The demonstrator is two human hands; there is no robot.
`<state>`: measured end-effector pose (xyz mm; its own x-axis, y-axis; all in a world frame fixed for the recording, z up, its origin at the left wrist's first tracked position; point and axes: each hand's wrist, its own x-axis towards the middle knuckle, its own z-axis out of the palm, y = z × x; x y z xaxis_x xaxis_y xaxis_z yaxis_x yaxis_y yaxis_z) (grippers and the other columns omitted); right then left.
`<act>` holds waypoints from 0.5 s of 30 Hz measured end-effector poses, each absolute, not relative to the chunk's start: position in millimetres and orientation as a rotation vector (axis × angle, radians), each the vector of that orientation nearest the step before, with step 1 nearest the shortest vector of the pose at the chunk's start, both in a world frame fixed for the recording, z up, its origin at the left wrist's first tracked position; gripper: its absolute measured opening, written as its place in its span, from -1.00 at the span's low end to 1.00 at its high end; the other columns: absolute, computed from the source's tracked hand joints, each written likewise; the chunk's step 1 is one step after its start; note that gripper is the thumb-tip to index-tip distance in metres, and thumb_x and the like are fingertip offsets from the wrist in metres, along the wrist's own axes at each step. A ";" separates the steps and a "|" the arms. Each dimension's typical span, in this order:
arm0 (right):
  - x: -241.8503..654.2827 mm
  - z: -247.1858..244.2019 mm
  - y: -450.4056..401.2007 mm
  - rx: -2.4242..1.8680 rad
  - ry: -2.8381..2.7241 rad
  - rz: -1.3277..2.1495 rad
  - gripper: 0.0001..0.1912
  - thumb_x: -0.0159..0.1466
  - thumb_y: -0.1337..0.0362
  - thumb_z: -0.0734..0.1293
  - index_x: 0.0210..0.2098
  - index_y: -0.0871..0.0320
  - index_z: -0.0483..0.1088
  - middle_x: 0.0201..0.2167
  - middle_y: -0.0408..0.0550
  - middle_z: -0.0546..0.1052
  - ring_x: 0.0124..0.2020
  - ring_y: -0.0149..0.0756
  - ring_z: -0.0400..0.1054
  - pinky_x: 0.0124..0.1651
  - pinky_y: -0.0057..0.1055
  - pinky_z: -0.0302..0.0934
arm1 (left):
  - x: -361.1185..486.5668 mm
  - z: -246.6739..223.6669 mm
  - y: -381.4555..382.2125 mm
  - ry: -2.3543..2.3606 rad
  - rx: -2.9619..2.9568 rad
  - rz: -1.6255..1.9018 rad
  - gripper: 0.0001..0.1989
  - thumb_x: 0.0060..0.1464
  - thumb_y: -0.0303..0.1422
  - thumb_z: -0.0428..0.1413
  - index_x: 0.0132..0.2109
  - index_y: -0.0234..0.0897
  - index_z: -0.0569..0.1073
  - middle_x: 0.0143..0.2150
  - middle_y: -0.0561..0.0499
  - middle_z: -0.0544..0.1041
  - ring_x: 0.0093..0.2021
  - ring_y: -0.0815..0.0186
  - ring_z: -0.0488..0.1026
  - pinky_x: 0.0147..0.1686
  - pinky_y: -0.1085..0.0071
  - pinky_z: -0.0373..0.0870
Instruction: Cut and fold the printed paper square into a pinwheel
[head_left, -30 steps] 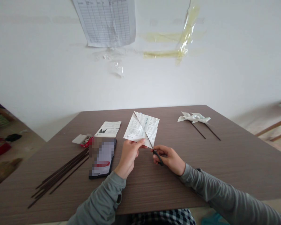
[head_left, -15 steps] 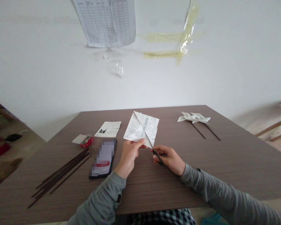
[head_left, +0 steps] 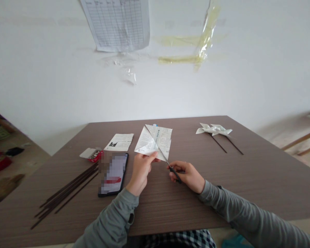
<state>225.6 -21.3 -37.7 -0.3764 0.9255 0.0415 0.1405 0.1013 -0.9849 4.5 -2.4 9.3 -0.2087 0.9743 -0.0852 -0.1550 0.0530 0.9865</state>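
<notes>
A square of printed paper [head_left: 163, 137] with diagonal lines across it is pinched at its lower edge by my left hand [head_left: 142, 170], thumb on top. My right hand [head_left: 184, 174] is closed round the black handles of a pair of scissors [head_left: 164, 158]. The scissors' blades point up and left and lie at the paper's lower right corner, reaching toward its middle. Whether the blades are apart is too small to tell.
Left of my hands lie a phone [head_left: 115, 174], a folded printed paper [head_left: 119, 142], a small red-and-white box [head_left: 93, 155] and several dark sticks [head_left: 67, 191]. Two paper pinwheels [head_left: 214, 129] on sticks lie at the back right of the brown table [head_left: 237, 199].
The paper square has shifted slightly left and tilted in my left hand. A small blue-white item now shows behind its top edge. My right hand has barely moved.
</notes>
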 end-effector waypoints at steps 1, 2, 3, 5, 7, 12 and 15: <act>227.8 -38.4 -20.9 -1.063 -1.670 1.325 -0.45 0.36 -0.30 0.68 -0.04 0.04 0.78 -0.42 -0.02 0.78 -0.40 -0.05 0.63 -0.16 -0.08 0.58 | 3.5 8.5 -2.2 1.291 0.939 1.386 -0.78 -0.01 -0.32 0.55 -0.24 -0.27 0.73 -0.37 -0.05 0.79 -0.45 0.25 0.66 -0.60 0.51 0.03; 230.3 -39.0 -20.3 -1.063 -1.703 1.287 -0.51 0.39 -0.25 0.66 -0.04 0.03 0.78 -0.43 -0.05 0.77 -0.39 -0.04 0.65 -0.10 -0.07 0.60 | 2.4 7.9 -2.2 1.301 0.941 1.392 -0.77 -0.01 -0.33 0.56 -0.23 -0.28 0.75 -0.36 -0.06 0.80 -0.46 0.25 0.66 -0.60 0.51 0.04; 233.1 -39.7 -19.6 -1.069 -1.738 1.229 -0.56 0.42 -0.20 0.64 -0.03 0.02 0.79 -0.43 -0.08 0.77 -0.37 -0.04 0.67 -0.02 -0.03 0.62 | 1.3 7.5 -2.3 1.312 0.944 1.394 -0.78 -0.01 -0.35 0.57 -0.22 -0.29 0.76 -0.34 -0.07 0.82 -0.44 0.24 0.68 -0.60 0.51 0.09; 238.7 -41.2 -17.8 -1.092 -1.810 1.076 -0.66 0.45 -0.08 0.62 -0.01 0.03 0.82 -0.43 -0.10 0.78 -0.32 -0.02 0.70 0.19 0.06 0.62 | -1.1 7.3 -3.1 1.347 0.957 1.375 -0.80 0.01 -0.40 0.58 -0.21 -0.28 0.77 -0.32 -0.09 0.85 -0.38 0.17 0.74 -0.57 0.50 0.27; 243.8 -43.7 -15.3 -1.137 -1.847 0.891 -0.70 0.45 0.00 0.63 0.02 0.04 0.84 -0.39 -0.08 0.81 -0.25 0.02 0.74 0.33 0.13 0.57 | -3.0 7.6 -4.7 1.385 0.983 1.319 -0.82 0.04 -0.45 0.59 -0.20 -0.26 0.79 -0.33 -0.08 0.85 -0.31 0.09 0.81 -0.48 0.44 0.50; 252.7 -54.9 -5.2 -1.226 -1.777 0.485 -0.68 0.44 0.06 0.64 0.12 0.00 0.87 -0.29 -0.05 0.84 -0.18 0.06 0.75 0.23 0.04 0.58 | -3.1 5.6 -7.3 1.375 1.082 1.136 -0.84 0.13 -0.56 0.54 -0.16 -0.26 0.84 -0.25 -0.11 0.91 -0.12 -0.03 0.91 -0.22 0.29 0.80; 255.2 -61.3 1.4 -1.240 -1.713 0.321 -0.65 0.46 0.12 0.60 0.18 0.01 0.88 -0.22 0.00 0.86 -0.15 0.06 0.76 0.18 -0.01 0.59 | -1.5 1.8 -5.4 1.413 1.208 1.068 -0.79 0.12 -0.63 0.48 -0.13 -0.28 0.86 -0.13 -0.15 0.96 -0.07 -0.07 0.94 -0.11 0.25 0.84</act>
